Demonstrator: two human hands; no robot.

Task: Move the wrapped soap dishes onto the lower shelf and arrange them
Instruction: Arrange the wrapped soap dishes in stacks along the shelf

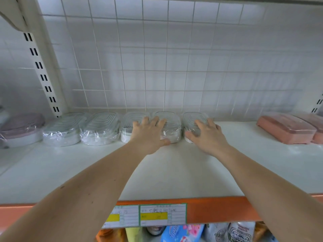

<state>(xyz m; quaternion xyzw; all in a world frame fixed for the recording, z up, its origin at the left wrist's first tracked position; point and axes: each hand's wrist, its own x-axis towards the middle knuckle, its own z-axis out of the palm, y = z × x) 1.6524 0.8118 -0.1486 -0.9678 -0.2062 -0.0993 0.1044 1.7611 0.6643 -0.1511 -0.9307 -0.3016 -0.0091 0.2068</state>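
Soft even light, slight blur, wide-angle bending at edges.

Both hands lay across a back-row line of wrapped soap dishes, hiding much of three of them: the left hand (148,135) covered the gap and near corners of the third dish (130,126) and fourth dish (170,126), while the right hand (206,135) masked most of the fifth dish (194,122). A mauve dish (21,130) was cut by the left edge, a pink box (319,126) by the right. Print on the two price labels (148,214) was too blurred to read. Below the orange shelf edge (218,210), packaged goods (183,233) were cropped by the bottom edge, their lettering illegible.
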